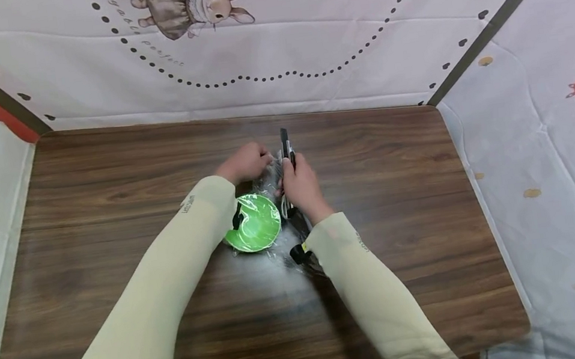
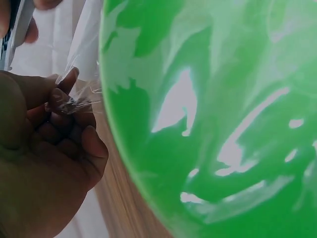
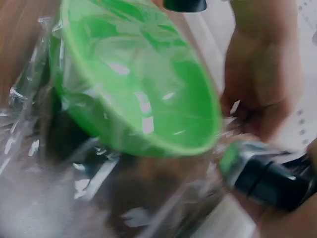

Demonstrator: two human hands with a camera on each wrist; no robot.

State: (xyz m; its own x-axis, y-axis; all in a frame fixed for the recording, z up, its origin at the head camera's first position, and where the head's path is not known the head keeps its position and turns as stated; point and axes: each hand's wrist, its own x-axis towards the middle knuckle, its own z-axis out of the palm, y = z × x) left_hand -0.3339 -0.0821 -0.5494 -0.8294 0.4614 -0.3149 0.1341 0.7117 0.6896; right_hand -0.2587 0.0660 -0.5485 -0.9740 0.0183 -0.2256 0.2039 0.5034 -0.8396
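A bright green bowl [image 1: 253,223] lies on the wooden table inside a clear plastic bag [image 3: 89,173]. My left hand [image 1: 247,162] is just beyond the bowl; in the left wrist view its thumb and fingers pinch a gathered bit of the clear plastic [image 2: 74,101]. To the right, my right hand [image 1: 302,186] grips a slim black-and-silver tool [image 1: 284,137], whose far end points away from me; I cannot tell its kind. Its dark blunt end [image 3: 277,183] appears beside the bowl's rim in the right wrist view. Both hands are close together, with crumpled plastic between them.
The brown wood-grain table [image 1: 129,176] meets a white printed cloth wall [image 1: 303,50] at the back. More cloth walls stand at the left and right [image 1: 537,171]. A small black wrist camera [image 1: 300,255] is strapped at my right sleeve, near loose plastic.
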